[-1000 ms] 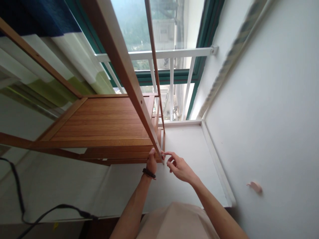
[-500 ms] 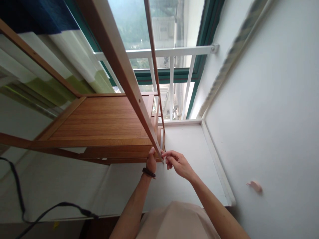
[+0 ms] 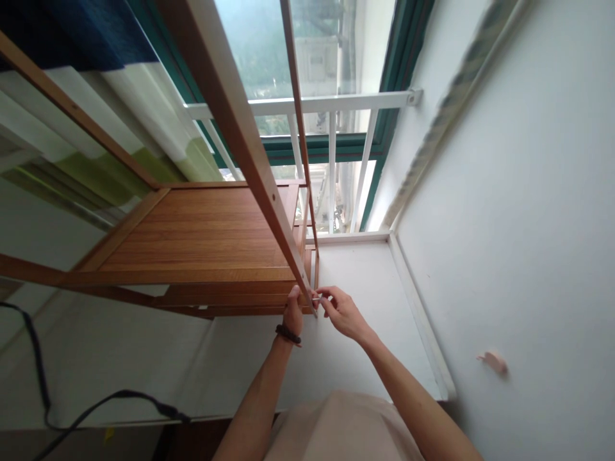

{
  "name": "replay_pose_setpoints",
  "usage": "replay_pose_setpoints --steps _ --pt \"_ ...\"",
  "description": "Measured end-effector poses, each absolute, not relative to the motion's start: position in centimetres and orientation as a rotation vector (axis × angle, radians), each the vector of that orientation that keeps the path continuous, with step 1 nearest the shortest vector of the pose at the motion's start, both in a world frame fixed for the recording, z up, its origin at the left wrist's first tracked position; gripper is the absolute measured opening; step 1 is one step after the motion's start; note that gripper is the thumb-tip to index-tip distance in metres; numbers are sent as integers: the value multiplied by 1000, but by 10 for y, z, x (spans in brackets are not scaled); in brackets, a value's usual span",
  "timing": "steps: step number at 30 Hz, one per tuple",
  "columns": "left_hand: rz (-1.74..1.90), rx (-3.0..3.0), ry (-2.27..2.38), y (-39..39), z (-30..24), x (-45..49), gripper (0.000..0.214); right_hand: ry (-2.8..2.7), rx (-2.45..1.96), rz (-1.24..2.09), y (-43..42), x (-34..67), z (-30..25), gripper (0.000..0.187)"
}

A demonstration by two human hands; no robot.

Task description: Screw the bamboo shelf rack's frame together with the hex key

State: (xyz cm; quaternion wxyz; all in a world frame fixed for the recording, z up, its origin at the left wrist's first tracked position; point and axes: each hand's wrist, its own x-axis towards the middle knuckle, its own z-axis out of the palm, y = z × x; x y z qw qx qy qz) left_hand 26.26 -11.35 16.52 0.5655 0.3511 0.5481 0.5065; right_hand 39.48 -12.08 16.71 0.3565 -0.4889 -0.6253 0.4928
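A wooden shelf unit [image 3: 192, 237] stands on the white floor, seen from above along its corner post [image 3: 250, 147]. My left hand [image 3: 292, 312], with a dark band at the wrist, is wrapped round the foot of that post. My right hand [image 3: 340, 312] is pinched on a small metal tool [image 3: 316, 298] that sticks into the post near its bottom. The tool's tip is hidden by my fingers and the post.
A white wall [image 3: 519, 224] runs close on the right with a small pink hook [image 3: 491, 361] on it. White window bars [image 3: 331, 166] stand ahead. A striped curtain [image 3: 120, 128] hangs at the left, and a black cable [image 3: 96, 410] lies on the floor at lower left.
My right hand's fingers have drawn together and moved closer to the post, twisting at the small tool. My left hand has stayed on the post.
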Motion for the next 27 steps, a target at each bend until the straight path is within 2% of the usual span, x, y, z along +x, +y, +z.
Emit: replay_pose_setpoints --steps 6,9,13,21,27 --pt "1216 969 1160 -115 165 263 52 -1936 -1404 1030 -154 401 188 25" --pt "1201 963 1162 -115 163 263 54 -1918 -1313 1217 -158 402 200 19" --pt "1210 986 1203 -115 157 260 54 -1666 -1131 1492 -153 402 206 29" --pt "1236 910 1268 -114 161 261 49 -1406 -1096 1438 -128 389 186 32" --pt "1255 917 1274 -114 160 260 46 -1477 -1204 1385 -124 391 172 34"
